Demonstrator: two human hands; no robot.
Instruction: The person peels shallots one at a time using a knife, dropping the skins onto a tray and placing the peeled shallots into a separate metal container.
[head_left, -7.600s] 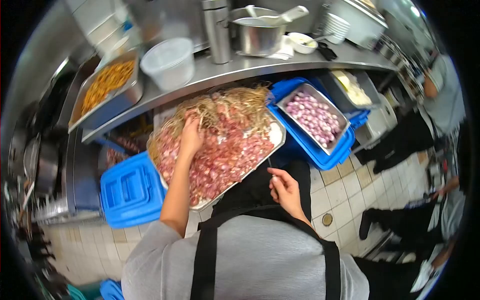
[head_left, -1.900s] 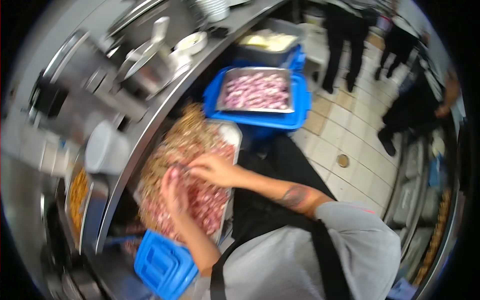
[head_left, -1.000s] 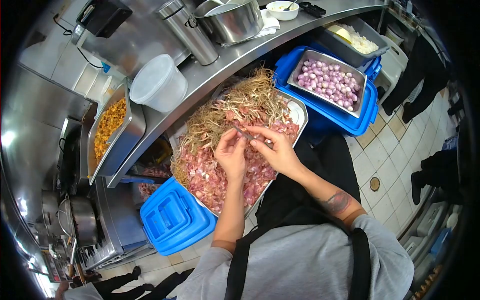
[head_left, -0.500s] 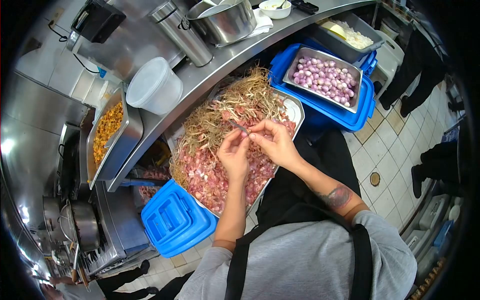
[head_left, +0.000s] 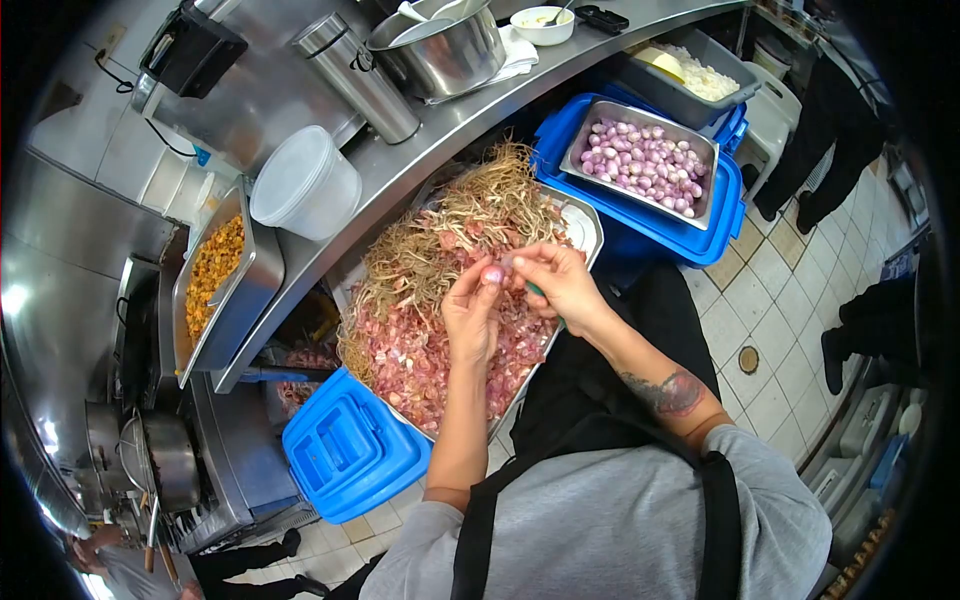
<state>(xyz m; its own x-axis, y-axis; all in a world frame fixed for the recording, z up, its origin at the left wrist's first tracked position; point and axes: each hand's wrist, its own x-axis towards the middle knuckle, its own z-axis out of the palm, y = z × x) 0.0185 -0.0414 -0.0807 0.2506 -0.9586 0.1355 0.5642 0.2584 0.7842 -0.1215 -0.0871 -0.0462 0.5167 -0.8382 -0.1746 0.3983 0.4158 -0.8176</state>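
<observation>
Pinching 1 shallot in left hand, likely steadying it; curling right hand round green handle above tray, with pan seemingly handy at 2 o'clock.

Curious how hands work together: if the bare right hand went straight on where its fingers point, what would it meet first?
Probably the small, round, purple-pink bulb held by the left hand, just ahead of the right hand, though one view leaves depth unclear.

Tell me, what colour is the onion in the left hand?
The onion in the left hand is pinkish purple, shown in the head view.
</observation>
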